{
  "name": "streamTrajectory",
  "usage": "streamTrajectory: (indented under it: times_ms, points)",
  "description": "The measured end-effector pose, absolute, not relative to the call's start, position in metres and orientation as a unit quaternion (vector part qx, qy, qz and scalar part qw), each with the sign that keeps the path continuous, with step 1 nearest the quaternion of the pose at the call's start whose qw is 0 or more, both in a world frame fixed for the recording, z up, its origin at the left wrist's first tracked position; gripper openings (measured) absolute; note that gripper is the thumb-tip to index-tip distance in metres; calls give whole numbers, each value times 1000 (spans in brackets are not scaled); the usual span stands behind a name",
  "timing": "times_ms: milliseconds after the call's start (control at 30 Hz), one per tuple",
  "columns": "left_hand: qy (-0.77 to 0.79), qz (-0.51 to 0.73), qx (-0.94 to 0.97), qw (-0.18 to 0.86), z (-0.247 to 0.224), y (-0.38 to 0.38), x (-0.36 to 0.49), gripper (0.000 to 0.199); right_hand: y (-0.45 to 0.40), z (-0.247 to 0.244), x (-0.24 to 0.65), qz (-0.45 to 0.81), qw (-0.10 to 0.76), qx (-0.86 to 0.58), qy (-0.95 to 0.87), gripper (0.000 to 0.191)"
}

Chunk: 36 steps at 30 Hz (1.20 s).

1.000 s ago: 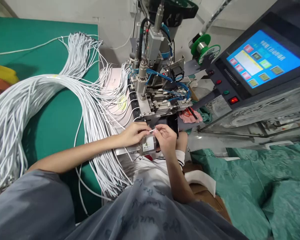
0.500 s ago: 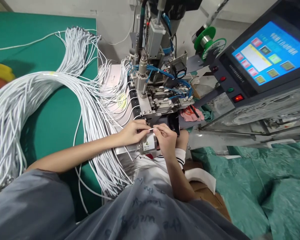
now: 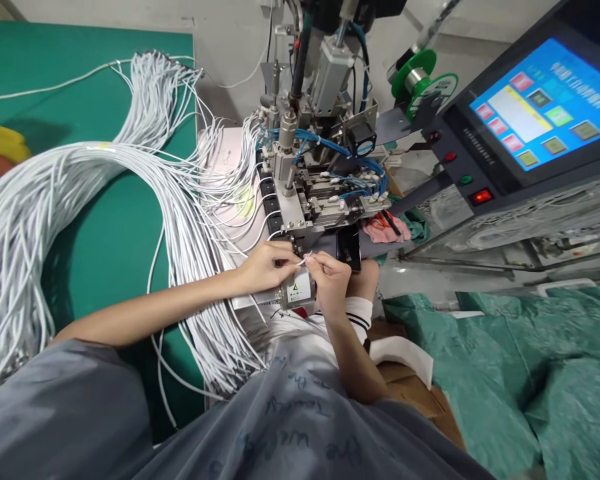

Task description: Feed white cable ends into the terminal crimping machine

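Between my two hands is the end of a thin white cable (image 3: 302, 261). My left hand (image 3: 270, 267) pinches it between thumb and fingers. My right hand (image 3: 329, 275) has its fingertips closed at the cable's tip, where fine wire ends stick up. Both hands are just in front of a machine with metal clamps (image 3: 325, 207) and blue air tubes, above a white label (image 3: 299, 290) on its front. Several white cables curve into a row of black holders (image 3: 271, 207) on the machine's left side.
A thick bundle of white cables (image 3: 80, 180) lies over the green table (image 3: 95, 247) at left. A control screen (image 3: 545, 107) stands at upper right, beside a green wire spool (image 3: 416, 79). A black phone (image 3: 349, 248) and pink cloth (image 3: 385, 229) are right of the hands.
The cable end between my fingers is now bent, with fine ends pointing up. On the machine, the upper cylinder has shifted right. My hands have barely moved.
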State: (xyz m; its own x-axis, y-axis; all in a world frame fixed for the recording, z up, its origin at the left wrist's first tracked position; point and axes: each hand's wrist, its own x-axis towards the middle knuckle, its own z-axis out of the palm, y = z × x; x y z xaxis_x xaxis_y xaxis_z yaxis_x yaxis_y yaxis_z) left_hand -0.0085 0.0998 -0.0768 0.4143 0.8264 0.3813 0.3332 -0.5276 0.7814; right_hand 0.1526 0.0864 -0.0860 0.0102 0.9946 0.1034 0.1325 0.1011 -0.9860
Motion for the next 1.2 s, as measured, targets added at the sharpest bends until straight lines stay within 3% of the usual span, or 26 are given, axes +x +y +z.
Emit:
streamTrajectory:
  times_ms: [133, 267, 533, 833, 1200]
  points:
    - [360, 346, 845, 190, -82, 101, -13, 24, 88, -79, 155, 329, 456, -535, -631, 25]
    - [365, 275, 887, 69, -85, 102, -16, 26, 100, -75, 167, 353, 372, -498, -699, 27]
    - [380, 286, 853, 213, -81, 102, -11, 26, 101, -89, 158, 345, 455, -513, -641, 27]
    - [439, 82, 889, 104, -79, 114, -14, 25, 131, -131, 176, 496, 407, -522, -562, 20]
    - [415, 57, 903, 101, -84, 115, -15, 37, 135, -136, 167, 561, 381, -513, -527, 16]
